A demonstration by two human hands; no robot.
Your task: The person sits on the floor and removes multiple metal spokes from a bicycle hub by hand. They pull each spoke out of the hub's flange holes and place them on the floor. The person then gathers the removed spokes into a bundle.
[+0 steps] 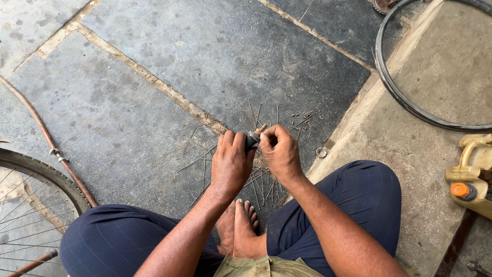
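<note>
Left hand [231,163]: clenching around a dark, short cylindrical part [251,139], most likely a wheel hub, with the knuckles turned up toward the camera.
Right hand [280,152]: closing its fingers on the other end of the same dark part, pinching something small at its tip; what exactly sits between the fingertips is too small to tell.
Part in hand: being held just above the floor at the middle of the view, between the two fists, with only a dark band and a lighter stub showing at 12 o'clock of the hands.
Step in hand: judging by the grip, the person is working a thin spoke or its fitting at the hub, one hand steadying while the other is twisting or threading.
Next move calls for: a steady left hold and a fine pinch from the right.
Spokes [259,179]: thin, rusty wires lying fanned on the stone floor [154,102] under and around the hands.
Washer [321,152]: lying at 3 o'clock of the hands, near the step.
Bare feet [240,225]: resting at 6 o'clock.
Bare rim [394,87]: lying at 2 o'clock.
Spoked wheel [36,195]: lying at 8 o'clock.
</note>
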